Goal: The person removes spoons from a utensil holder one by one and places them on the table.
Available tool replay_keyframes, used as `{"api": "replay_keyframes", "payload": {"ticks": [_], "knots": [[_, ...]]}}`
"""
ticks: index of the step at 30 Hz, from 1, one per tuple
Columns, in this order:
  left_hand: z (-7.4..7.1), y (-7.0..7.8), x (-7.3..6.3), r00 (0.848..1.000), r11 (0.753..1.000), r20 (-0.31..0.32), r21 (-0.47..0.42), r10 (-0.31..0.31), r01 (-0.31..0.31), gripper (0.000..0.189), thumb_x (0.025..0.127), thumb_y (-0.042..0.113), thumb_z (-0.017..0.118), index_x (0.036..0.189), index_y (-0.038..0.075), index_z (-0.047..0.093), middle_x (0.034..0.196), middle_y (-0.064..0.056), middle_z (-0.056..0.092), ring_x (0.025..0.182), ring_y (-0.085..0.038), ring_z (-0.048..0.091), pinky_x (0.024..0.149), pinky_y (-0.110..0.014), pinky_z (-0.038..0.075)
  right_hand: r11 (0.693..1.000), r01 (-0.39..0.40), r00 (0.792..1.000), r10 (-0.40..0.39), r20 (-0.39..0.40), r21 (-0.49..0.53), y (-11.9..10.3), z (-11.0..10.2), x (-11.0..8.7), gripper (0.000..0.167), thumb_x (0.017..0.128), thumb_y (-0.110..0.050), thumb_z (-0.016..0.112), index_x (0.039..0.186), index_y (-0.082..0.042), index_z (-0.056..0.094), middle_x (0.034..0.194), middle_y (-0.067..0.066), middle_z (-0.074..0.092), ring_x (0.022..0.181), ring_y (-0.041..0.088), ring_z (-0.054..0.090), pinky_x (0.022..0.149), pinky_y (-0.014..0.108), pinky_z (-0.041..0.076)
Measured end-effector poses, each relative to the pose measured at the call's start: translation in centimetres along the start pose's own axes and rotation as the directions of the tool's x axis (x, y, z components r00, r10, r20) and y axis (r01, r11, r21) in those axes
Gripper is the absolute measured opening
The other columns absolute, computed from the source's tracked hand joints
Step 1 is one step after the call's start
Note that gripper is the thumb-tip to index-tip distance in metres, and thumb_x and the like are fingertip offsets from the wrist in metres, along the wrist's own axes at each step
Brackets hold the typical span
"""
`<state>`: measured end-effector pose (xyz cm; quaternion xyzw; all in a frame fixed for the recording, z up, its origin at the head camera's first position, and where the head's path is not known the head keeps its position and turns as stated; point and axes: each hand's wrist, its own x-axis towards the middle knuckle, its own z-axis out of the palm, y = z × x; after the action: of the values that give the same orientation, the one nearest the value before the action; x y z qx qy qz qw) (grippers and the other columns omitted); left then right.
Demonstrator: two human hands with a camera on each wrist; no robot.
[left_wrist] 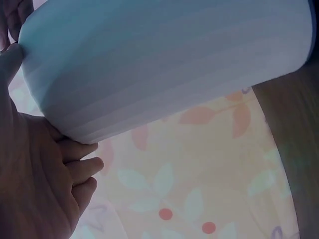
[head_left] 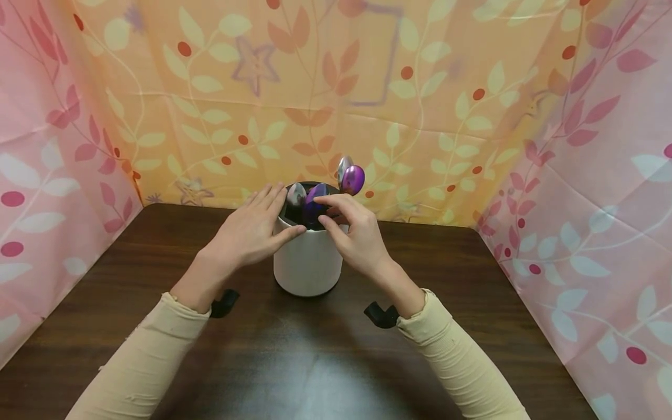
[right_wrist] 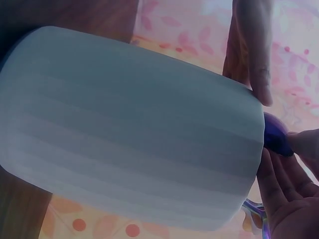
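A white round utensil holder (head_left: 307, 265) with a dark inside stands upright on the table. My left hand (head_left: 251, 224) rests along its left rim, fingers straight and thumb across the front edge. With thumb and fingers, my right hand (head_left: 362, 233) pinches the bowl of a purple spoon (head_left: 314, 205) at the opening; the same purple spoon (right_wrist: 275, 134) shows beside the rim in the right wrist view. Its handle is hidden inside the holder. A silver spoon (head_left: 296, 197) leans just left of it. Behind my right hand, another purple spoon (head_left: 353, 179) and a silver spoon (head_left: 343, 165) stick up higher.
The dark wooden table (head_left: 294, 361) spreads around the holder on all sides. Patterned cloth (head_left: 315, 76) hangs close behind the table's back edge and along both sides. Black straps or mounts (head_left: 381, 315) sit at both wrists.
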<state>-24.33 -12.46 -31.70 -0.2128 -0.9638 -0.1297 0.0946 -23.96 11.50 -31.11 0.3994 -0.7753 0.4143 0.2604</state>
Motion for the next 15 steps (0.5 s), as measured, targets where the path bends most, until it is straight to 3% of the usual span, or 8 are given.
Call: {"api": "replay_keyframes", "payload": {"ticks": [9,15], "knots": [[-0.11,-0.1,-0.03,1.0,1.0,0.001,-0.021,-0.002,0.002,0.104,0.098,0.078,0.038,0.164,0.0,0.022,0.173,-0.017,0.016,0.159,-0.038,0.012,0.129,-0.053,0.013,0.997,-0.014,0.999,0.012,0.03,0.076,-0.19,0.47,0.69,0.033,0.096,0.0,0.073,0.128,-0.001,0.069,0.116,0.013,0.07,0.094,0.021,0.071,0.081,0.027,0.062],[-0.03,-0.11,-0.02,1.0,0.999,-0.001,-0.035,0.008,-0.008,0.102,0.098,0.078,0.04,0.164,0.0,0.025,0.172,-0.018,0.018,0.159,-0.039,0.013,0.128,-0.054,0.015,0.99,-0.097,0.994,0.092,0.053,0.102,-0.14,0.62,0.68,0.035,0.096,0.001,0.072,0.131,-0.002,0.068,0.122,0.012,0.069,0.096,0.021,0.071,0.081,0.028,0.062]]}}
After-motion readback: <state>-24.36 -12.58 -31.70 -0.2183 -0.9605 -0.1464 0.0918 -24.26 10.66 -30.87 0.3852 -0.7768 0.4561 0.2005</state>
